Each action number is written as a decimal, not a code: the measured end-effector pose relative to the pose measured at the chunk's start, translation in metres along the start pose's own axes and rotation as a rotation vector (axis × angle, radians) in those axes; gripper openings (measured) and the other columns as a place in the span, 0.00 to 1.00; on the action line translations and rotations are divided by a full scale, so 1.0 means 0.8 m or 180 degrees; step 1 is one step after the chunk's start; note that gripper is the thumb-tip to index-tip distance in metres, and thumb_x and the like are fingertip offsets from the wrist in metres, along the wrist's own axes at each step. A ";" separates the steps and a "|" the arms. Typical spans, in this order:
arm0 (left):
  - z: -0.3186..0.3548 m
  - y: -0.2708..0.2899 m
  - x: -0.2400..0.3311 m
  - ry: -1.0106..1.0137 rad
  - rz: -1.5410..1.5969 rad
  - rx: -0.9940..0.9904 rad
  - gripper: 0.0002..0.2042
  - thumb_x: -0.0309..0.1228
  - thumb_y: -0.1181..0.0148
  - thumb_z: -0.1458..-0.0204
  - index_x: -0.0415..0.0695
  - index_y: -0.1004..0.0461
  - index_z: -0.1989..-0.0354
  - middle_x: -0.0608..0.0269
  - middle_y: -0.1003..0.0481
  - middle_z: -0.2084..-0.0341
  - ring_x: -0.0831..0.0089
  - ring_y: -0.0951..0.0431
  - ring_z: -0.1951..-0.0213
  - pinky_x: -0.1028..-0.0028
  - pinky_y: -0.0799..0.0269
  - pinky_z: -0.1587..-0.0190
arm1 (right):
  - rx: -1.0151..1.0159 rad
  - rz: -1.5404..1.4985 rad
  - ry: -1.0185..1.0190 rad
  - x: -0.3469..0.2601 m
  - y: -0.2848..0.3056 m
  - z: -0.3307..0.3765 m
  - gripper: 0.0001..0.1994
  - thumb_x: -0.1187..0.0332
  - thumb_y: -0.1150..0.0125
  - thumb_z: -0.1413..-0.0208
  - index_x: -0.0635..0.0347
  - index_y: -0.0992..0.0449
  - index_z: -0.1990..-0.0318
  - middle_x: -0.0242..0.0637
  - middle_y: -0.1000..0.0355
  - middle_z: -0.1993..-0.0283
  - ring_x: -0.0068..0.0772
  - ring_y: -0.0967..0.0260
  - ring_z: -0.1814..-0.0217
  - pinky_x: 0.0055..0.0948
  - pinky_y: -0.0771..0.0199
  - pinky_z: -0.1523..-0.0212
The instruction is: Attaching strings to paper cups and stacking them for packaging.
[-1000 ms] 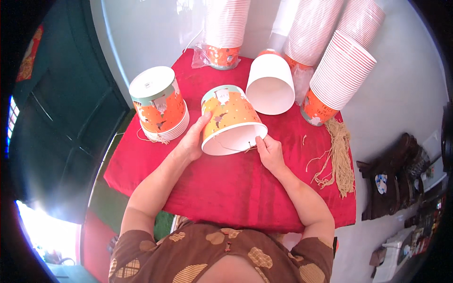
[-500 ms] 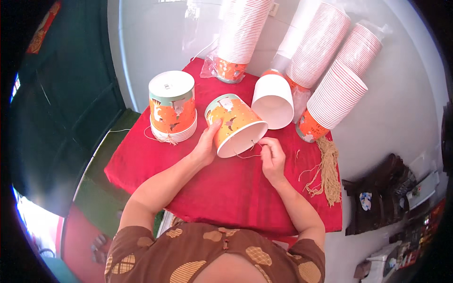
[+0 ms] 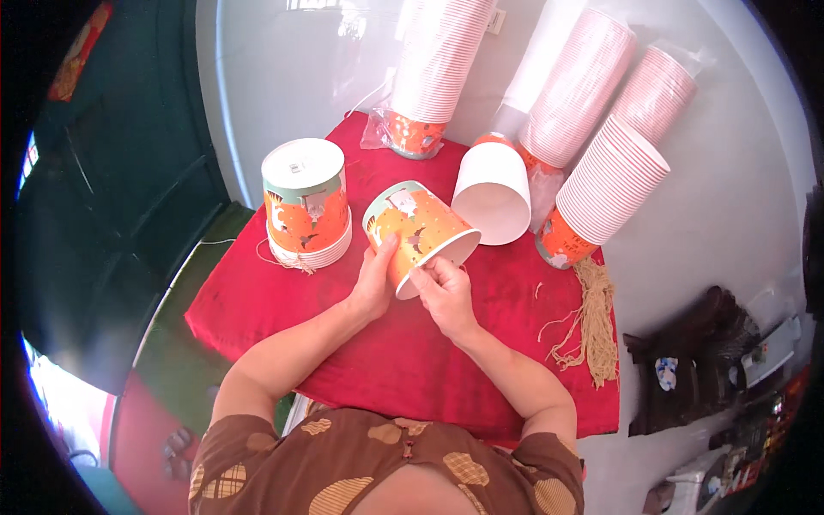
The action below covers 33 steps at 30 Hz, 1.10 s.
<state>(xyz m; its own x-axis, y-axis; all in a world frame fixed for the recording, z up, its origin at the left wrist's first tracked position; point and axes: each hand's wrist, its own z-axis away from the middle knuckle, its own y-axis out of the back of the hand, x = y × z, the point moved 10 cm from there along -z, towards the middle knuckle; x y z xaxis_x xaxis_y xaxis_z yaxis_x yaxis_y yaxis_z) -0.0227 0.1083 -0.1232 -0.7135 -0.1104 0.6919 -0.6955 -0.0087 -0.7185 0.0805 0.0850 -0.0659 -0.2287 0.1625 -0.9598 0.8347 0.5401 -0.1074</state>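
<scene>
An orange and green printed paper bucket [image 3: 421,227] lies tilted on its side above the table, its white mouth turned toward me. My left hand [image 3: 374,279] grips its outer wall from the left, thumb along the printed side. At the lower rim is my right hand [image 3: 446,296], closed, with the thumb on the outside and fingers reaching into the mouth. Any string in those fingers is hidden. To the left, a short stack of upside-down paper buckets [image 3: 305,206] stands with thin twine [image 3: 296,262] at its base. Behind, a white-mouthed bucket [image 3: 492,202] lies on its side.
A red cloth [image 3: 283,322] covers the table. Tall nested bucket stacks, some in clear plastic, lean along the back wall: one stack [image 3: 438,64], another [image 3: 575,86], and a shorter one [image 3: 609,189]. A bundle of tan twine [image 3: 595,322] hangs near the right edge.
My right hand has moved left from beside the mouth to the bucket's lower rim. The twine loop seen at the mouth no longer shows. My left hand keeps its grip.
</scene>
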 end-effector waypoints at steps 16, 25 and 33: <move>0.031 -0.018 0.094 -0.1367 -0.2930 0.0845 0.34 0.24 0.39 0.48 0.38 0.49 0.34 0.49 0.44 0.37 0.59 0.40 0.36 0.63 0.41 0.36 | 0.0510 0.0962 0.0668 -0.066 0.086 -0.002 0.06 0.76 0.38 0.41 0.64 0.28 0.70 0.22 0.32 0.76 0.09 0.38 0.74 0.17 0.38 0.73; 0.019 -0.159 0.104 -0.2009 -0.3940 -0.0735 0.11 0.17 0.49 0.46 0.37 0.27 0.55 0.54 0.29 0.49 0.66 0.29 0.45 0.69 0.32 0.44 | 0.0652 0.2019 0.0913 -0.098 0.085 0.008 0.09 0.77 0.41 0.41 0.63 0.32 0.73 0.22 0.36 0.80 0.09 0.44 0.78 0.19 0.45 0.80; -0.011 -0.182 0.108 -0.1307 -0.4073 -0.1173 0.15 0.22 0.50 0.40 0.38 0.30 0.45 0.52 0.26 0.47 0.61 0.28 0.42 0.65 0.32 0.41 | -0.0320 -0.0163 0.0104 -0.046 0.071 -0.002 0.09 0.73 0.41 0.39 0.61 0.31 0.71 0.20 0.39 0.80 0.08 0.48 0.79 0.18 0.49 0.81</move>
<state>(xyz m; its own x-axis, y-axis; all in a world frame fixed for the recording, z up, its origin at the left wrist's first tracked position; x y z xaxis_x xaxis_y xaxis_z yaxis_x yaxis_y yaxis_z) 0.0164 0.1093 0.0416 0.4589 -0.5056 0.7306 -0.8663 -0.0719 0.4944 0.1356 0.1106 -0.0361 -0.2873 0.1585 -0.9447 0.7674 0.6282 -0.1280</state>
